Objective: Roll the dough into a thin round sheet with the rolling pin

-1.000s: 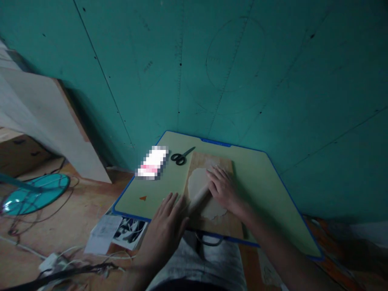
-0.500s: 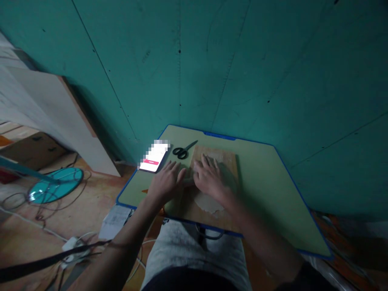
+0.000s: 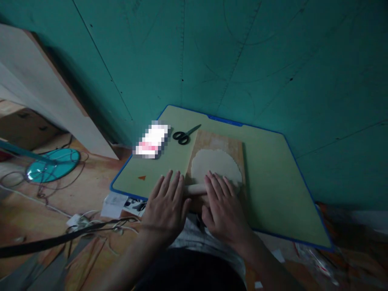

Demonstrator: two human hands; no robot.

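Observation:
A pale rolling pin (image 3: 195,189) lies across the near part of a wooden board (image 3: 242,161). My left hand (image 3: 165,204) rests over the pin's left end, its fingers stretched out flat. Over the right part of the pin lies my right hand (image 3: 222,198), fingers extended and thumb tucked lower. Both palms face down and neither hand wraps round the pin; they hide its ends. Beyond the pin, a thin, roughly round sheet of dough (image 3: 214,163) with an uneven edge is spread on the board.
The board sits on a pale table (image 3: 279,194) with a blue rim, against a green wall (image 3: 194,52). Black-handled scissors (image 3: 183,137), a lit phone (image 3: 154,139) and a small orange triangle (image 3: 142,177) lie at left. Cables and a teal round base (image 3: 54,163) are on the floor.
Both hands and the rolling pin have come back toward me, to the board's near side. More of the dough sheet shows now, beyond the pin. The view has tilted slightly.

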